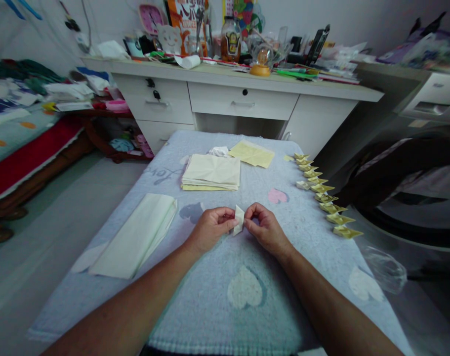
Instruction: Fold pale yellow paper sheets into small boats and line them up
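A small folded piece of pale paper (238, 220) is held up between my two hands over the cloth-covered table. My left hand (214, 227) pinches its left side between thumb and fingers. On the opposite edge, my right hand (265, 228) closes with thumb and fingertips on the paper. Beyond them lies a stack of creased cream paper squares (212, 172), with yellow sheets (252, 153) behind it to the right. A long folded bundle of pale paper (136, 237) rests left of my left hand. Several folded paper boats (336, 218) form a row along the right edge.
A blue cloth (202, 316) with heart prints covers the table. Crumpled white tissue (219, 151) sits behind the stack. Ahead stands a white desk (243, 101) crowded with jars and stationery. A washing machine (432, 104) is at right, a clear plastic bag (386, 269) by the table's right edge.
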`<state>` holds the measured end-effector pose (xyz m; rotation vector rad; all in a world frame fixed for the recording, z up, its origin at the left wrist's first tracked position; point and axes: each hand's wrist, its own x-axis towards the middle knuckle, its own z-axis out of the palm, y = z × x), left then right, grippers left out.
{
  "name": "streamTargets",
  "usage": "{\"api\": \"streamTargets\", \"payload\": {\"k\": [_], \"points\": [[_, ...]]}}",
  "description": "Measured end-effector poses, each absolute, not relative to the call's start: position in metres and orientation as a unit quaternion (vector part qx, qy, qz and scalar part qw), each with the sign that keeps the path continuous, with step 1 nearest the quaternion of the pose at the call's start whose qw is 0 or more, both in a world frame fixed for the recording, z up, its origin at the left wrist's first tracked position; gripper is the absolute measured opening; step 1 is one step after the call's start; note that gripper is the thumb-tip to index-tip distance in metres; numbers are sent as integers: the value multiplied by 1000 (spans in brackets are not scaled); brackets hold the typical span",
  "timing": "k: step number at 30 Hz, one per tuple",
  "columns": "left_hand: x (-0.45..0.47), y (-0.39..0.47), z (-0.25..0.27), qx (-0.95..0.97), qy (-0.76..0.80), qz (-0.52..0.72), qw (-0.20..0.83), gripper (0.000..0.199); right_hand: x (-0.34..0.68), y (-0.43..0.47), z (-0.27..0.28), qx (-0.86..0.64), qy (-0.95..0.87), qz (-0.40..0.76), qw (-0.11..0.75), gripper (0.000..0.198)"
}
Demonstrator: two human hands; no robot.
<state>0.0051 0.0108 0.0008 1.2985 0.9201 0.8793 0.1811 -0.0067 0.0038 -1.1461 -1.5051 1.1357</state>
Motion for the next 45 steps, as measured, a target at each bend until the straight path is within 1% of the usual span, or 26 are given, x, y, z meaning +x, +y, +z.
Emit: {"api": "streamTargets", "payload": {"k": [4,7,10,14,21,25,27,36,45], "points": [[7,10,4,579,416,406,571,15,180,-7,5,-459,-608,460,456,5],[7,9,6,559,413,413,588,17,180,-8,5,-456,-600,472,458,6],[7,8,6,546,405,411,607,20,179,-8,4,-445,-580,510,453,13],[6,8,3,557,399,408,604,24,179,-8,3,-422,-542,570,451,27],[5,9,-2,561,391,397,612,26,181,-8,6,-405,-528,598,446,32],[6,8,2,540,383,397,636,33,181,-8,8,-400,-518,614,442,32],[6,7,4,538,384,400,634,32,181,-8,8,-395,-512,623,441,32],[3,9,-4,587,410,406,568,26,182,-7,10,-393,-493,650,424,34],[5,8,-6,556,387,413,609,29,183,-8,8,-400,-504,628,437,29]]}}
